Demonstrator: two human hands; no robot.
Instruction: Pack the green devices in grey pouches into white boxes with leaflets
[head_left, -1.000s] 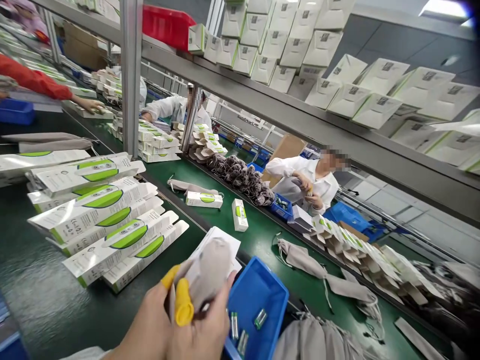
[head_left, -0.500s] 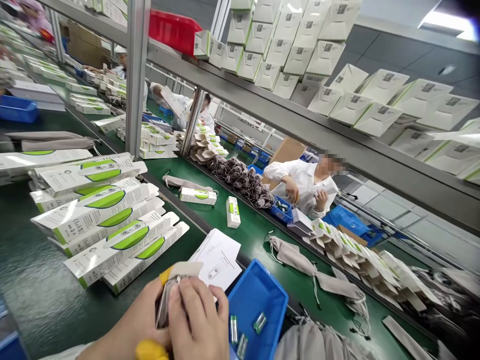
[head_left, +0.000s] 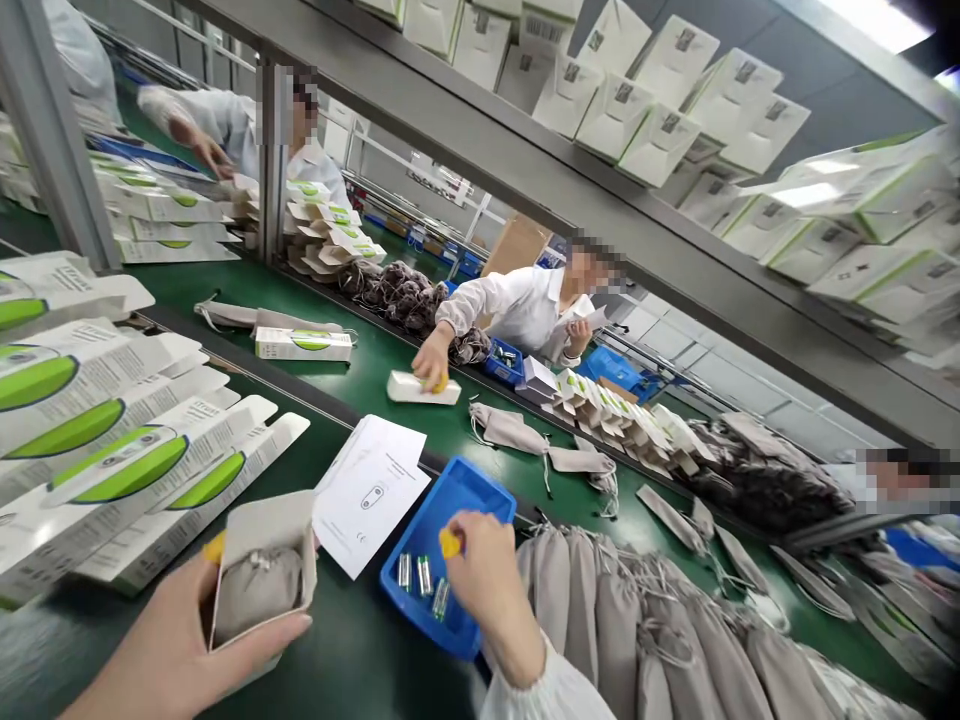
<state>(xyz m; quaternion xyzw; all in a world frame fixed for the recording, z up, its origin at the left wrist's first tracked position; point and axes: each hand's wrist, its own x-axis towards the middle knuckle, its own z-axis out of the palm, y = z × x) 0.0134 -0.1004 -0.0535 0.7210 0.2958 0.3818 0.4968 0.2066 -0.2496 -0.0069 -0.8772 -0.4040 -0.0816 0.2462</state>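
Carton (head_left: 266, 515) was gripped in the left hand (head_left: 176, 630) near printed sheets (head_left: 375, 490), a grey drawstring pouch (head_left: 262, 592) inside its open end. The right hand (head_left: 486, 567) was over the blue tray (head_left: 466, 482) beside batteries (head_left: 424, 577), fingers curled; whether it held anything could not be determined.

Three batteries (head_left: 424, 576) in one near tray (head_left: 431, 522); one pouch (head_left: 259, 598) in one held box (head_left: 270, 518).

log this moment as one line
left hand: holds open box, grey pouch inside | right hand: at blue bin, batteries inside
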